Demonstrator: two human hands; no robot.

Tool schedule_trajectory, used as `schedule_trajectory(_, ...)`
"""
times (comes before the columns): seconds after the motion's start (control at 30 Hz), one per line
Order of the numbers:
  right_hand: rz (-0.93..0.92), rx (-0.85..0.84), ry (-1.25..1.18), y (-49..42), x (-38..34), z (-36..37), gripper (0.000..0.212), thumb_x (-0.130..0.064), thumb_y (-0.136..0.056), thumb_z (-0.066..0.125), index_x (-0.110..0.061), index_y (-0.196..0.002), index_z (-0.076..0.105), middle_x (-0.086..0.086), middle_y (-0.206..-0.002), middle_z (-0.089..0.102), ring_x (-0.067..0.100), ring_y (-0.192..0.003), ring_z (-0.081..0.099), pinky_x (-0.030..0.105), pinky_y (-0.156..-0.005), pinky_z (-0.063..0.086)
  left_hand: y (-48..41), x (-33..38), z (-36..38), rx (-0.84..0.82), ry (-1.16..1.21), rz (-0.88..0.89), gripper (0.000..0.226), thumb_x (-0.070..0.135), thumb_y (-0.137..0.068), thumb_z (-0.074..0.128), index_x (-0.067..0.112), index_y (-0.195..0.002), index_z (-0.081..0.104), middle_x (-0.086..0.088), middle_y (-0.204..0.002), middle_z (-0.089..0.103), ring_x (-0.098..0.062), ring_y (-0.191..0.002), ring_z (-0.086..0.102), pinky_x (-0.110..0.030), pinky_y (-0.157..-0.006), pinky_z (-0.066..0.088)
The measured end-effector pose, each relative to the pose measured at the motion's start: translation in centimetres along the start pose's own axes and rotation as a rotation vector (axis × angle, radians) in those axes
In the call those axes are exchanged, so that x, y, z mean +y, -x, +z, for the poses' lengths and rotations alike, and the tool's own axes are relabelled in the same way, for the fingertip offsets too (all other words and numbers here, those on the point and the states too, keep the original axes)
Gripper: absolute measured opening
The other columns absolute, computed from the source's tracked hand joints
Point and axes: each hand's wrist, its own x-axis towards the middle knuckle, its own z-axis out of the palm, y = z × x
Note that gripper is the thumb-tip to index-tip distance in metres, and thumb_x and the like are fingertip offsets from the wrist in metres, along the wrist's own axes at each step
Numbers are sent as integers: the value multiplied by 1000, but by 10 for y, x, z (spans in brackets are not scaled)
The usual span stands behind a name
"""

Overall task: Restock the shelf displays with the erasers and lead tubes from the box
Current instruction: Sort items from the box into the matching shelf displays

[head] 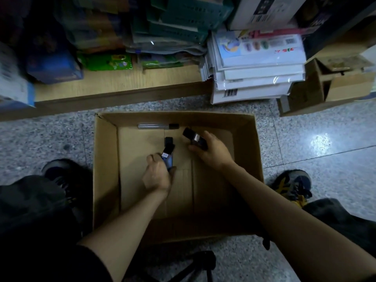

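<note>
Cardboard box (105, 180), brown and open-topped, sits on speckled floor (305, 139). Beyond it runs a low wooden shelf (114, 86), and beyond its right corner stand stacked white paper packs (254, 78). Inside it, the left hand (157, 176) grips dark lead tubes (168, 153) and the right hand (211, 151) grips another dark bundle (195, 138). A clear black-capped tube (157, 126) lies against its far wall.
</note>
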Motion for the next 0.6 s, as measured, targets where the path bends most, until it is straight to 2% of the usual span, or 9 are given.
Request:
schedule_trajectory(0.07,-163,27,121,-14,-11,6,48,-33,-91,56,-23,-136,42,5,-130,56,24,-118,54,41,-98,43,2,-4,0,8,48,3,45,34,-89,59,9,-123,43,-13,-127,43,-26,-98,55,-30,-69,38)
schedule_trajectory(0.13,-244,15,200,-26,-20,14,47,-27,-93,53,-27,-139,40,6,-126,60,25,-110,58,36,-88,45,7,-13,-1,49,76,7,45,38,-88,58,10,-120,44,-11,-125,43,-25,-96,54,-30,-69,38)
schedule_trajectory(0.2,-279,-13,296,-36,-28,22,50,-27,-96,48,-28,-144,32,8,-126,60,29,-103,61,32,-76,44,12,-26,-3,75,85,-17,48,39,-88,59,9,-122,43,-12,-125,43,-25,-97,53,-33,-72,43)
schedule_trajectory(0.3,-272,-45,393,-43,-33,34,52,-24,-98,43,-26,-146,23,12,-115,63,32,-91,63,38,-70,50,19,-49,-7,100,148,-75,51,40,-86,61,10,-123,44,-10,-120,50,-24,-99,55,-36,-78,47)
schedule_trajectory(0.4,-250,8,379,-44,-32,41,49,-19,-96,44,-19,-141,26,12,-103,65,32,-83,62,35,-61,45,23,-61,-12,85,287,-143,50,35,-84,66,11,-122,45,-10,-113,58,-25,-94,59,-37,-75,50)
schedule_trajectory(0.47,-238,27,398,-43,-30,43,41,-19,-95,45,-19,-134,33,12,-100,66,34,-81,63,34,-57,42,22,-66,-14,80,374,-182,53,27,-82,69,11,-125,43,-11,-113,60,-28,-96,61,-36,-76,49)
schedule_trajectory(0.6,-222,7,402,-40,-25,47,43,-25,-96,46,-21,-136,31,11,-101,66,33,-83,64,39,-65,51,18,-72,-16,43,422,-172,56,16,-80,71,9,-126,41,-13,-119,57,-30,-105,57,-43,-84,49)
